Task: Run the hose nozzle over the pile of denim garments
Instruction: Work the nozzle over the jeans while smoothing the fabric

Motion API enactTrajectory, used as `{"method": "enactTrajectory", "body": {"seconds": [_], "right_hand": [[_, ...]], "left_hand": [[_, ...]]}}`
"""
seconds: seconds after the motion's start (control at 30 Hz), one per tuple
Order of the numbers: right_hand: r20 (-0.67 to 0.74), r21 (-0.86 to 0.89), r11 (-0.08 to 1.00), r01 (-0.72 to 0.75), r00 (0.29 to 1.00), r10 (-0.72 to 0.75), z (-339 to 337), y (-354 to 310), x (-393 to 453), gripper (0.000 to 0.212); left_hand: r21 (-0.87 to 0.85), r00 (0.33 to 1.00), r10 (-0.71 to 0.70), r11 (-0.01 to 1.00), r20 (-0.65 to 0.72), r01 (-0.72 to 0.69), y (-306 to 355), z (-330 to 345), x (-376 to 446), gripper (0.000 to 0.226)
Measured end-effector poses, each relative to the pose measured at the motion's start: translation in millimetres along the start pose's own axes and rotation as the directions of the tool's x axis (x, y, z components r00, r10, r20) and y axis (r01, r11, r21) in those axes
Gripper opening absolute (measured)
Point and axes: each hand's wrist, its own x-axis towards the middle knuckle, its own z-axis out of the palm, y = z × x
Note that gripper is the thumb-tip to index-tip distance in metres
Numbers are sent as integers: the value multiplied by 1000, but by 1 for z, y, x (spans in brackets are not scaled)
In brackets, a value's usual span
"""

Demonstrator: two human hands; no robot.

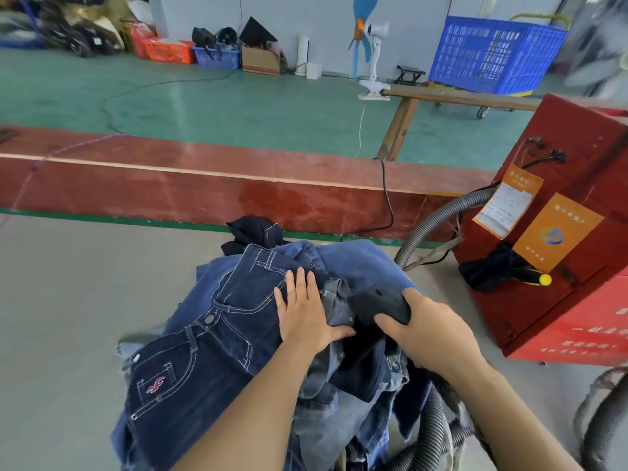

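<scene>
A pile of denim garments [217,351] lies on the grey table in front of me, dark blue jeans on top at the left. My left hand [304,314] rests flat with straight fingers on the jeans near the waistband. My right hand [428,331] grips a black hose nozzle [377,305], which presses onto a grey denim piece in the middle of the pile. A grey ribbed hose [431,433] runs down from under my right forearm; its join to the nozzle is hidden.
A red machine box [560,266] with orange labels stands at the right, with another grey hose [438,215] leading into it. A red wooden bench [204,185] crosses behind the table. Blue crates [492,56], a fan [373,56] and baskets stand on the green floor beyond.
</scene>
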Motion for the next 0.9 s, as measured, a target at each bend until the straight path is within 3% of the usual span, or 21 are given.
{"method": "enactTrajectory", "body": {"seconds": [0.13, 0.47, 0.73, 0.9], "right_hand": [[55, -80, 995, 60, 997, -56, 15, -10, 2, 35], [-25, 145, 989, 11, 1000, -7, -1, -16, 17, 35], [102, -73, 995, 66, 993, -58, 11, -7, 2, 35], [9, 73, 996, 59, 998, -60, 19, -23, 15, 35]], "left_hand": [[4, 1000, -8, 1000, -5, 8, 0, 1, 0, 137], [-21, 1000, 14, 1000, -18, -14, -3, 3, 3, 140], [24, 1000, -1, 1000, -19, 1, -1, 3, 1, 137], [17, 999, 5, 1000, -32, -4, -1, 2, 1, 138]]}}
